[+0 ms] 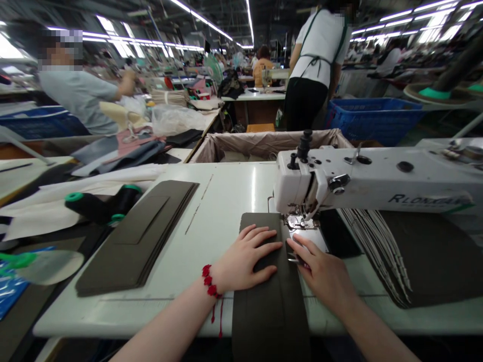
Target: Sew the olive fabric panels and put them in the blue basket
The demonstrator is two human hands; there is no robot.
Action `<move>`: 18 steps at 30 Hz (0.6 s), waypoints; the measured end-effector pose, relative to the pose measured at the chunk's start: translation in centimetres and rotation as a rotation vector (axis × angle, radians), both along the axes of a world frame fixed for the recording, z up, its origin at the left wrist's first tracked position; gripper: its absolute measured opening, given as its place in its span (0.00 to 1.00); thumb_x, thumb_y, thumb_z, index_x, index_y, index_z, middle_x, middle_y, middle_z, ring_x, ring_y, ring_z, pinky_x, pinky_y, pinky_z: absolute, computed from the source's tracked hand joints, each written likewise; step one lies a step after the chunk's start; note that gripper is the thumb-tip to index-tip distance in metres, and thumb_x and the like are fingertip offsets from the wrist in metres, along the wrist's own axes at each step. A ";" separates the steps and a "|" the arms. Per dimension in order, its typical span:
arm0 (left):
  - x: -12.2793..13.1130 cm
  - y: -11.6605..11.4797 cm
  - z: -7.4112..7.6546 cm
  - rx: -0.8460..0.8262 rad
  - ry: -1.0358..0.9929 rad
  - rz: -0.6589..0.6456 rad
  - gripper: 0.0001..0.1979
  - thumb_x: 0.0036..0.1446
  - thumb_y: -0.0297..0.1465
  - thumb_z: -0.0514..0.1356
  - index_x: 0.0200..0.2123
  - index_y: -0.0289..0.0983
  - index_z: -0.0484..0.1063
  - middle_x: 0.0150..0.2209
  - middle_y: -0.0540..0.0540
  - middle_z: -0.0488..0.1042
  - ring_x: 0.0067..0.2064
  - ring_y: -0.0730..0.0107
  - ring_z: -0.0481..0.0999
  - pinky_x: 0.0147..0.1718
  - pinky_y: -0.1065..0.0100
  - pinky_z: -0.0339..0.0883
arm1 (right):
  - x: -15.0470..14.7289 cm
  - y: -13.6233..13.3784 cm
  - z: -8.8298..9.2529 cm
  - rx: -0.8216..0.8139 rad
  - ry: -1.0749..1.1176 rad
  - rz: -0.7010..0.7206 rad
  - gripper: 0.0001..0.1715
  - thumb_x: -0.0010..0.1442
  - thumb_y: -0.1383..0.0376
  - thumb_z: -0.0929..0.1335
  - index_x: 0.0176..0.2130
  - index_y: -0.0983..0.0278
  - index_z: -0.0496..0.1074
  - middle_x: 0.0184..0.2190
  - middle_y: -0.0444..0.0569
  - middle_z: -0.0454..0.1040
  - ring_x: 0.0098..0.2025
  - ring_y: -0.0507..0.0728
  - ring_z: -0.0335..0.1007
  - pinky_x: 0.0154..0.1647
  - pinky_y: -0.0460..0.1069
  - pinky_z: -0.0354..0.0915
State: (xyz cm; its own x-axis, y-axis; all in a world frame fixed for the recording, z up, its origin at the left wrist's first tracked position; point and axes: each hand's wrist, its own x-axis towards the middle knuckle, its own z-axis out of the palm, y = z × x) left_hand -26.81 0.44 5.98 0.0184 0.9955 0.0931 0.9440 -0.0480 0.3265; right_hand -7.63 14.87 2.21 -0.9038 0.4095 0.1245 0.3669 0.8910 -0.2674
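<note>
A long dark olive fabric piece (pixel 269 311) lies on the pale table, its far right edge beside the needle area of a white sewing machine (pixel 362 176). My left hand (pixel 251 259) rests flat on this piece with its fingers spread; a red bracelet circles the wrist. At the piece's right edge, my right hand (pixel 320 271) has its fingers bent round small metal snips (pixel 294 259), whose tips point left. The fingertips of that hand touch the fabric edge just in front of the metal needle plate (pixel 302 223).
On the left lies a stack of olive pieces (pixel 139 236), with black thread cones (pixel 88 207) past it. Right of the needle are more stacked pieces (pixel 433 256). Behind the table stands a cloth-lined bin (pixel 271 143). A person in a white top (pixel 317 45) stands beyond.
</note>
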 end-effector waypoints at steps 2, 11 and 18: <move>0.1 0.0 0.1 0.008 -0.011 0.017 0.27 0.59 0.40 0.59 0.60 0.46 0.60 0.63 0.46 0.57 0.62 0.55 0.55 0.63 0.51 0.47 | 0.0 0.0 0.0 0.004 -0.003 -0.001 0.32 0.62 0.68 0.63 0.63 0.51 0.57 0.64 0.43 0.58 0.46 0.55 0.73 0.40 0.50 0.70; 0.2 -0.1 0.0 0.003 -0.035 0.046 0.24 0.61 0.40 0.58 0.60 0.46 0.61 0.58 0.44 0.60 0.57 0.55 0.59 0.57 0.53 0.54 | 0.0 0.0 0.0 0.001 -0.011 -0.001 0.32 0.62 0.70 0.62 0.63 0.51 0.57 0.64 0.41 0.58 0.46 0.55 0.73 0.40 0.51 0.70; 0.0 0.1 -0.2 0.006 -0.014 0.047 0.23 0.62 0.39 0.57 0.60 0.47 0.61 0.57 0.44 0.60 0.57 0.55 0.60 0.56 0.53 0.55 | 0.0 0.0 0.0 0.002 -0.017 -0.004 0.31 0.63 0.68 0.62 0.63 0.50 0.57 0.64 0.41 0.57 0.45 0.55 0.73 0.41 0.51 0.70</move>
State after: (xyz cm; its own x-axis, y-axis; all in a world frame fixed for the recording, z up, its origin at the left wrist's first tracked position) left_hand -26.82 0.54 5.75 -0.0293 0.9947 0.0987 0.9404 -0.0060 0.3399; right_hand -7.67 14.83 2.21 -0.9042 0.4128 0.1098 0.3750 0.8902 -0.2587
